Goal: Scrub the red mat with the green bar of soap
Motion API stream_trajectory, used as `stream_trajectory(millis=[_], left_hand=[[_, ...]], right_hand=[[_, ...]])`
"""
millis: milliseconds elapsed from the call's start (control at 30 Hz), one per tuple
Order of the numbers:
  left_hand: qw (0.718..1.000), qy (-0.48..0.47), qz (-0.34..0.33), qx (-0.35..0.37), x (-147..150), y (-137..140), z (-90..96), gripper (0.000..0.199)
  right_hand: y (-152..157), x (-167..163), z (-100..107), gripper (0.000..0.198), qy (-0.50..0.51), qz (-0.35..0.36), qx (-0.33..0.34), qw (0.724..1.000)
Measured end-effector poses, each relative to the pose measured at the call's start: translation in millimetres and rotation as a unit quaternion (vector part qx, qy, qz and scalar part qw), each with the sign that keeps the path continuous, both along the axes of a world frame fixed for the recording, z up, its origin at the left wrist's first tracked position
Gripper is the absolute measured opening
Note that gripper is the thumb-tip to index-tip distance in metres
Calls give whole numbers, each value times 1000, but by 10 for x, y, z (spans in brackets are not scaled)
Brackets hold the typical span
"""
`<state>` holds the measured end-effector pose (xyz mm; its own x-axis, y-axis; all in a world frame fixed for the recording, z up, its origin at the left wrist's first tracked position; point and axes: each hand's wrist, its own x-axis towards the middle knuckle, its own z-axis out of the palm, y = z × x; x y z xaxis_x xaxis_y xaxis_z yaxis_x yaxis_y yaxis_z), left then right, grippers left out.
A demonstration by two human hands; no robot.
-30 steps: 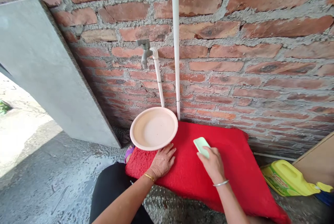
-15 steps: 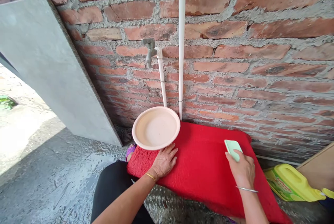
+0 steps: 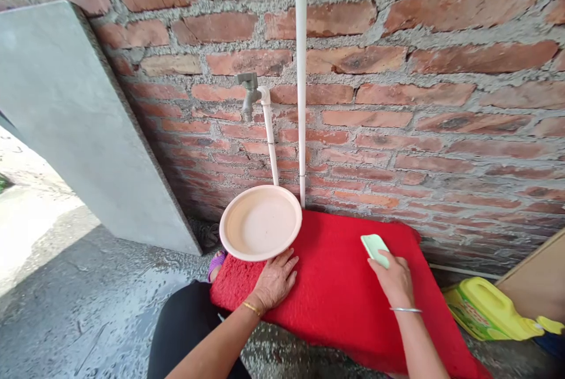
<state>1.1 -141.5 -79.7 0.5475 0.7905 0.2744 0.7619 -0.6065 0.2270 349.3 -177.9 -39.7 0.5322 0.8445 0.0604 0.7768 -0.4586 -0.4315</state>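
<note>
A red pile cloth point(image 3: 339, 285) is spread over a low, flat support. My left hand point(image 3: 273, 283) lies on it with the fingers stretched out, fingertips close by the near rim of a pale pink plastic basin point(image 3: 260, 223). Over the cloth's right part, my right hand point(image 3: 396, 282) is closed around a pale green bar of soap point(image 3: 374, 247), whose far end sticks out past the fingers. The basin sits at the cloth's far left corner and looks bare inside. What holds the basin up is hidden.
A grey tap point(image 3: 249, 96) on a white pipe comes out above the basin, beside a tall white pipe point(image 3: 301, 73) along the brick wall point(image 3: 375, 93). A grey slab point(image 3: 97, 126) leans at left over wet floor point(image 3: 115, 308). A yellow jug point(image 3: 489, 308) lies at right.
My right hand has shifted left and slightly up over the cloth with the bar of soap. My left hand stays flat in its place. The camera view has moved a little.
</note>
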Motion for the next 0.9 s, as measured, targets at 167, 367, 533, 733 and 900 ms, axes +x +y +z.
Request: stream_trajectory(millis=[167, 367, 533, 733, 900], left_hand=[[1000, 2, 1, -1, 3, -6, 22, 42], [1000, 19, 1, 8, -18, 8, 21, 42], [1000, 20, -5, 7, -28, 17, -3, 43], [1000, 9, 2, -4, -12, 10, -24, 43], [1000, 27, -1, 4, -16, 8, 9, 44]], right_hand=[[-70, 33, -23, 52, -53, -74, 11, 996], [334, -1183, 39, 36, 26, 174, 39, 984], [382, -864, 118, 36, 7, 122, 15, 992], [66, 186, 201, 54, -51, -121, -47, 990], [257, -572, 170, 41, -14, 52, 20, 998]])
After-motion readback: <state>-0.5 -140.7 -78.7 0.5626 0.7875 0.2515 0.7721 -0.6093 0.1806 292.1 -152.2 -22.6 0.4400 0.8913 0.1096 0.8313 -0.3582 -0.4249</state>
